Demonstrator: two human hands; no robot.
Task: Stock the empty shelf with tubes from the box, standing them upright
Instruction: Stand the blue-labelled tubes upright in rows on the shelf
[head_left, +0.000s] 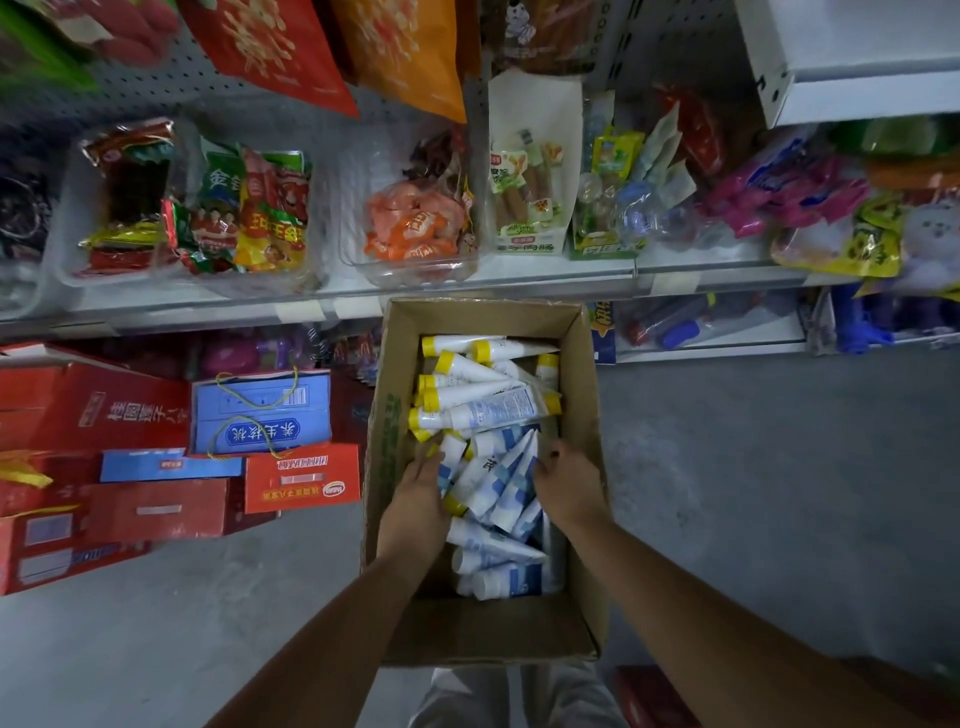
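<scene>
The box (378, 467) is brown with green print. The tubes (493, 413) are white with blue patches and yellow caps. The cartons (156, 512) are red, one carton (260, 434) blue. The floor (753, 467) is mottled grey.

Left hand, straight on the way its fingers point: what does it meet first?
The left hand points toward the far end of the box, and the yellow-capped tubes heaped just past its fingertips come first. Whether it already touches them, depth leaves unclear.
</scene>
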